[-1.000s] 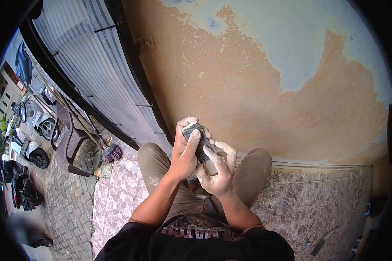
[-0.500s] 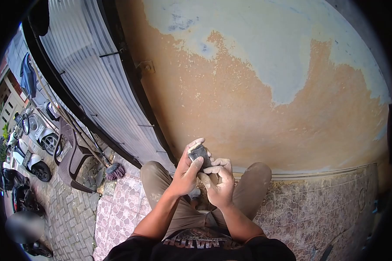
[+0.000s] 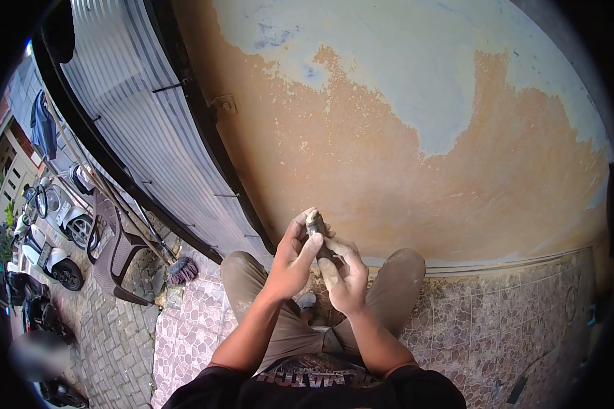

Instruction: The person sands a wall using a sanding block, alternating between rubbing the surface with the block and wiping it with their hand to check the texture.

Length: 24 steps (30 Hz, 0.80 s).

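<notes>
Between my hands is a small dark grey piece that looks like folded sandpaper (image 3: 316, 225), with a pale, dusty edge at its top. My left hand (image 3: 293, 264) grips it from the left, thumb pressed on its near face. My right hand (image 3: 346, 274) pinches its lower end between thumb and fingers. Pale dust coats the fingertips of both hands. The piece is held above my lap, in front of the wall (image 3: 389, 204), and my fingers partly cover it.
The wall has bare tan areas and pale blue-white paint. A corrugated panel (image 3: 136, 102) in a dark frame stands left. Beyond it are a brown chair (image 3: 119, 255), a mop (image 3: 182, 270) and several motorbikes. Patterned tiles (image 3: 191, 327) cover the floor; a dark tool (image 3: 517, 390) lies lower right.
The dark piece has turned from showing its broad face to a narrower, more upright side. My right fingers have shifted along its lower end, and both hands still hold it.
</notes>
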Available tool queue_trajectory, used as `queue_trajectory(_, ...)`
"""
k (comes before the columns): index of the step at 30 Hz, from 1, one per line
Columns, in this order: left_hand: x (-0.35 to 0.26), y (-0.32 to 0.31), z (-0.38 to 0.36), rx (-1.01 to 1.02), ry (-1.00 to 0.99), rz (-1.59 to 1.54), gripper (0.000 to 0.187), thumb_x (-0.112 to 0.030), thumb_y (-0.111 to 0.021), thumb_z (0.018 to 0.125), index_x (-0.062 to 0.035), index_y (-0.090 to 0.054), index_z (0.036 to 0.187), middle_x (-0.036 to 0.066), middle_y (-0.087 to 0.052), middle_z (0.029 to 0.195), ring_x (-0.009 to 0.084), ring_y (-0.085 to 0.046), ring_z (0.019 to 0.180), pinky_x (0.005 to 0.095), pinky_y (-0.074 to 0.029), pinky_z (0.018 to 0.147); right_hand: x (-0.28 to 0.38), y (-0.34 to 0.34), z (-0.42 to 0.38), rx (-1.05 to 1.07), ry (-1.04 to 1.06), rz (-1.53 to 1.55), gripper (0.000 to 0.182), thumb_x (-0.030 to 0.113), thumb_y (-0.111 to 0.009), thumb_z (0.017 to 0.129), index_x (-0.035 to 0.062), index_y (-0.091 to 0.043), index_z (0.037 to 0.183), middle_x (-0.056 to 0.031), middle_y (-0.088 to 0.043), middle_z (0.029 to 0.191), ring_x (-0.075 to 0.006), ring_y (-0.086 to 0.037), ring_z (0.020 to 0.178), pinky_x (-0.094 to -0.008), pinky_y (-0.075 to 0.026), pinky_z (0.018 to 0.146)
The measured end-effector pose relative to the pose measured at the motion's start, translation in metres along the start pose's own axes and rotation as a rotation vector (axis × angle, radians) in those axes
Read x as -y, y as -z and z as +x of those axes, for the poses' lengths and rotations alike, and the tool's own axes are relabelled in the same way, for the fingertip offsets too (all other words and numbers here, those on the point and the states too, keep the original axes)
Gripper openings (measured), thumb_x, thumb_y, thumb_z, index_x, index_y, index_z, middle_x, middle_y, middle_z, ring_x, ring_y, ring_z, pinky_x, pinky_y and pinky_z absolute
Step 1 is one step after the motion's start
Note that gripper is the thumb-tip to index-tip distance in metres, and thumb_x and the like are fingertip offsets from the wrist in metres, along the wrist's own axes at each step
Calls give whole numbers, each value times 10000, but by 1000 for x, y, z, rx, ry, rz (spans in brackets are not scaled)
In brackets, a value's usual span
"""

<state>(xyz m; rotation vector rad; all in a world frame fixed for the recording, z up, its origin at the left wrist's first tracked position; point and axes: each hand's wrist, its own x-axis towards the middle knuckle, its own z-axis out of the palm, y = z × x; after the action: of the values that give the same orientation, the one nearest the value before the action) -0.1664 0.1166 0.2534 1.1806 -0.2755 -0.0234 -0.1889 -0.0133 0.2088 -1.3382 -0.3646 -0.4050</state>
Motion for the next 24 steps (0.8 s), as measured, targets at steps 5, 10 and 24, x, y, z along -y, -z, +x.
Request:
queue_trajectory(5, -7, 6, 6, 24, 60, -216, 473, -81, -576, 1045, 59, -419, 1469, 121, -639, 1296, 163, -606, 1201, 333, -455, 1070, 12, 18, 11, 89, -464, 828, 437, 248, -517, 1083, -40, -530, 1412, -121, -678, 1192, -184, -661, 970, -326, -538, 783)
queue_trajectory(10, 1, 13, 7, 44, 16, -122, 423, -76, -613, 1026, 49, -483, 1408, 142, -666, 1279, 181, -680, 1100, 320, -563, 941, 9, 19, 8, 83, -647, 1031, 429, 317, -494, 1083, 37, -550, 1404, -112, -689, 1201, -201, -672, 997, -363, -531, 772)
queue_trajectory(24, -18, 4, 16, 265, 111, -193, 364, -38, -605, 1021, 30, -511, 1365, 97, -673, 1173, 134, -660, 1008, 289, -578, 802, 3, 38, 16, 124, -433, 864, 480, 334, -538, 1069, 55, -487, 1456, -118, -672, 1226, -224, -673, 1054, -406, -560, 830)
